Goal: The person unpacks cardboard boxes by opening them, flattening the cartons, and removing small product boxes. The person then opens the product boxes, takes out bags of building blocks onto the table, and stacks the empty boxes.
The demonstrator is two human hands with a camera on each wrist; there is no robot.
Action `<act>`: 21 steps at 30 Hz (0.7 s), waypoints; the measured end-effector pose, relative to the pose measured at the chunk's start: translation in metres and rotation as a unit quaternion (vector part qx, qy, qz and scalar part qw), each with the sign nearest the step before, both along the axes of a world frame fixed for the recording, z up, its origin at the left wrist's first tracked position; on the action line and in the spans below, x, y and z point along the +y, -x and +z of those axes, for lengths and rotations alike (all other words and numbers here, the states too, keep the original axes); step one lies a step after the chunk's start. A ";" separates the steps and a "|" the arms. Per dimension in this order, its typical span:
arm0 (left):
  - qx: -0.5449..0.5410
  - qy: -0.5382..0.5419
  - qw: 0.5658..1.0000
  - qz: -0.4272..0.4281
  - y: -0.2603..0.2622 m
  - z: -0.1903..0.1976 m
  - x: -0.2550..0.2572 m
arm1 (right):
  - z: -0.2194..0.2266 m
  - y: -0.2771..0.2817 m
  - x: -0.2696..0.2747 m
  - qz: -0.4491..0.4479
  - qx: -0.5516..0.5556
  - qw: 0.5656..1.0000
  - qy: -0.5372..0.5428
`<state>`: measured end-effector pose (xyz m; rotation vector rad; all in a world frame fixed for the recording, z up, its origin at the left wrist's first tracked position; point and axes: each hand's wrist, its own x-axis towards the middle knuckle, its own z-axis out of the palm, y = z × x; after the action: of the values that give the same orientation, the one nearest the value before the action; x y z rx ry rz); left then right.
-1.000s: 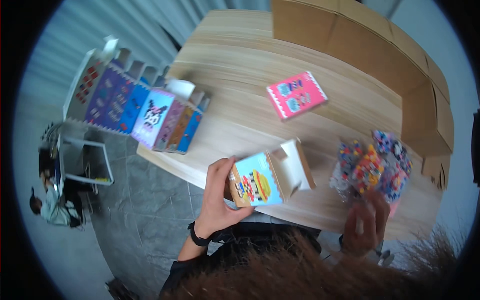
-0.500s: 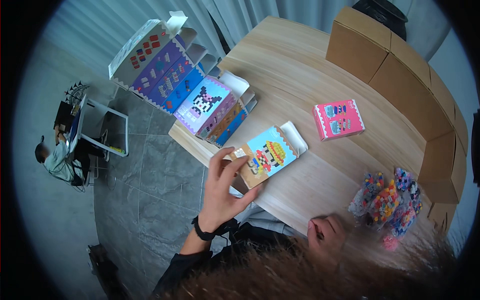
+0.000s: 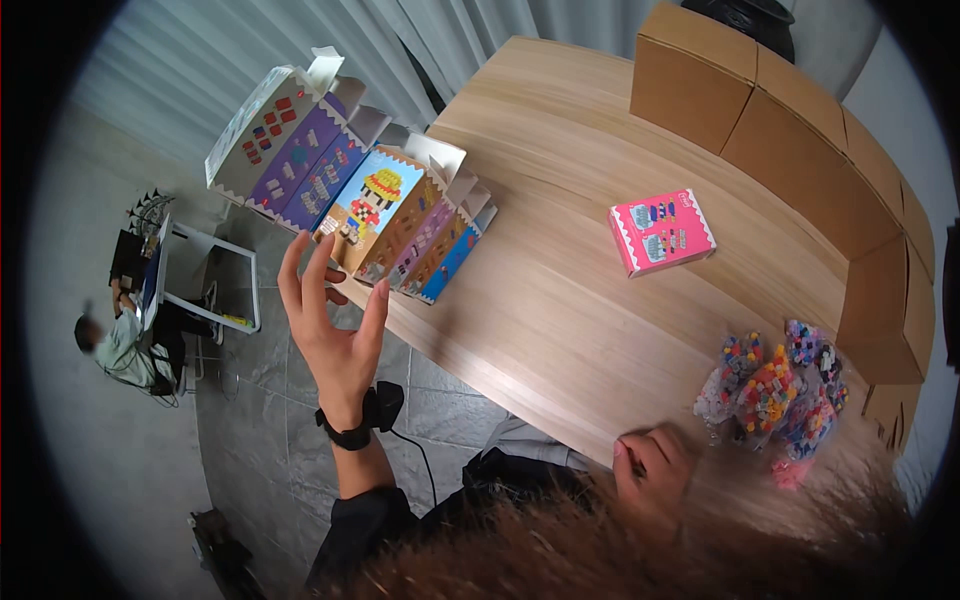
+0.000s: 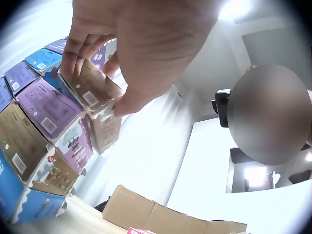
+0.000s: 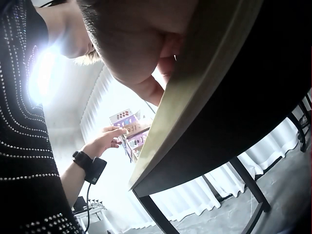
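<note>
Your left hand (image 3: 340, 345) is spread around the figure box (image 3: 374, 203), hold unclear, perhaps squaring it to its row (image 3: 424, 245); your right hand (image 3: 652, 474) rests loosely curled, seemingly empty

Head view down, left wrist close, right low — shared boxes (image 3: 376, 200)

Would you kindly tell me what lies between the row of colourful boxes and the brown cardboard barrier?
In the head view, the pink box lies between the row of colourful boxes and the brown cardboard barrier, with bare tabletop on either side.
</note>
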<state>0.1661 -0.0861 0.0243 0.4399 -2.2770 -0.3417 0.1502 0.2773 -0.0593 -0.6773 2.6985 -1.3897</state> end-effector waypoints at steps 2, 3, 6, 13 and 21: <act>-0.001 0.026 0.999 -0.020 0.003 -0.002 -0.001 | -0.002 0.000 0.001 0.005 0.009 1.000 0.006; 0.000 0.053 0.998 -0.037 0.004 -0.003 -0.001 | -0.003 0.000 0.001 0.005 0.008 1.000 0.005; -0.023 0.075 0.997 -0.027 0.004 -0.005 -0.005 | -0.002 0.000 0.001 0.001 0.002 1.000 0.003; -0.024 0.095 0.995 -0.019 0.005 -0.009 -0.007 | -0.005 0.002 -0.001 0.005 0.027 1.000 0.013; -0.034 0.059 0.998 -0.009 0.003 -0.008 -0.001 | -0.003 0.002 0.000 0.011 0.029 0.999 0.013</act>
<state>0.1630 -0.0873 0.0164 0.3750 -2.3549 -0.2026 0.1480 0.2775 -0.0625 -0.7586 2.7115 -1.4259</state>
